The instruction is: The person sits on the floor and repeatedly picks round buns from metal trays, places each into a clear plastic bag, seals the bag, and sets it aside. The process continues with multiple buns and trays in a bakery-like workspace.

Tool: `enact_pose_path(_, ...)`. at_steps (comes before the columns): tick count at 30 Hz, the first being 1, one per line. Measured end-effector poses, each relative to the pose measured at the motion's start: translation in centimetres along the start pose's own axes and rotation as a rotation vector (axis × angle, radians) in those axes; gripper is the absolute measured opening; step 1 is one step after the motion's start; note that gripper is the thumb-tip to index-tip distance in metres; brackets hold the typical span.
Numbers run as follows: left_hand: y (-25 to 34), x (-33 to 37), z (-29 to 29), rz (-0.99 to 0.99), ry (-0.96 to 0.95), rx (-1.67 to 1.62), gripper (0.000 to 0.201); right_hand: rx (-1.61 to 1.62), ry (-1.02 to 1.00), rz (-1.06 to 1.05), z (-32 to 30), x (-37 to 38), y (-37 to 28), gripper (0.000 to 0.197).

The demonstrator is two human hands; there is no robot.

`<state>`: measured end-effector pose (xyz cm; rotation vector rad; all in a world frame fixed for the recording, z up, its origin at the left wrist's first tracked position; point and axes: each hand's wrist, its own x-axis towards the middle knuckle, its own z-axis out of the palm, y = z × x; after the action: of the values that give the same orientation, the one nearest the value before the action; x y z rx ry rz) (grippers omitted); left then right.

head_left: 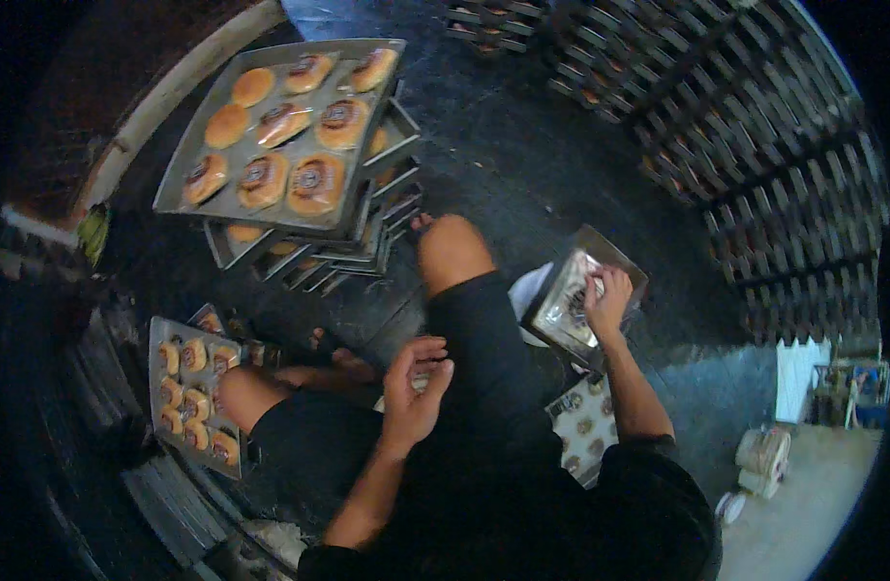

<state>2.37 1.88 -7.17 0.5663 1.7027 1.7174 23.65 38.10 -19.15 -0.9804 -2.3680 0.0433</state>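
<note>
My right hand (611,295) reaches into a shallow box (631,261) at the right of my knee. Its fingers are bent and pressed together on a clear printed plastic bag (573,308) at the top of a pile there. My left hand (414,395) is raised over my lap, with its fingers curved, the thumb apart and nothing seen in it. Ahead to the left, a metal tray (246,221) holds round golden buns, several in clear printed bags and a few bare, such as the bun (227,126) near its left side.
More trays (392,155) with buns are stacked crookedly under the top one. Another tray (160,382) of bagged buns lies at my left knee. Tall stacks of trays (696,126) stand at the far right. A printed sheet (582,426) lies by my right elbow.
</note>
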Motion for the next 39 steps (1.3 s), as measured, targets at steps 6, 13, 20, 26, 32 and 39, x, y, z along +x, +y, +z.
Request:
enact_pose_path(6, 4.2, 4.7, 7.9, 0.398, 0.102, 0.161, 0.061, 0.555, 0.161, 0.023, -11.4, 7.4, -16.8, 0.01)
enact_pose_path(13, 4.2, 6.0, 2.6, 0.178, 0.253, -0.47, 0.013, 1.232, -0.158, 0.433, -11.6, 7.9, -24.8, 0.014)
enact_pose_path(20, -0.3, 5.6, -11.0, -0.026, 0.543, -0.571, 0.021, 1.146, -0.661, 0.1, -9.4, 10.2, -33.3, 0.011)
enact_pose_path(26, -3.7, 5.8, -18.6, -0.241, 0.756, -0.961, 0.018, 0.92, -0.558, -0.677, 3.4, 24.8, -48.9, 0.034)
enact_pose_path(32, -6.9, 7.1, -17.9, -0.285, 0.798, -1.082, 0.03, 0.351, -0.341, -0.887, 25.5, 42.1, -57.0, 0.066)
enact_pose_path(39, -5.5, 6.7, -18.2, -0.443, 0.725, -0.456, 0.019, 0.29, -0.771, -0.277, 30.8, 51.6, -63.2, 0.083)
